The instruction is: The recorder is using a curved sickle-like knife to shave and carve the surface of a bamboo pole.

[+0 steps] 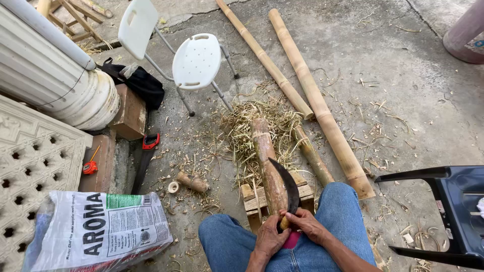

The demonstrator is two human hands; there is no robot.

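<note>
Across a small wooden crate [302, 192] between the person's knees lies a short bamboo section [267, 166]; the left hand [269, 236] is clenched around its near end, and the right hand [307, 225] grasps the handle of a curved dark blade [288, 184] laid against it. Beyond the crate spreads a heap of shavings [252, 126], then two long bamboo poles [312, 95] and a white stool [196, 60]. Left of the crate lie a handsaw [146, 156] and a small bamboo offcut [191, 181]; nearer, a white printed sack [101, 229] with a green band.
</note>
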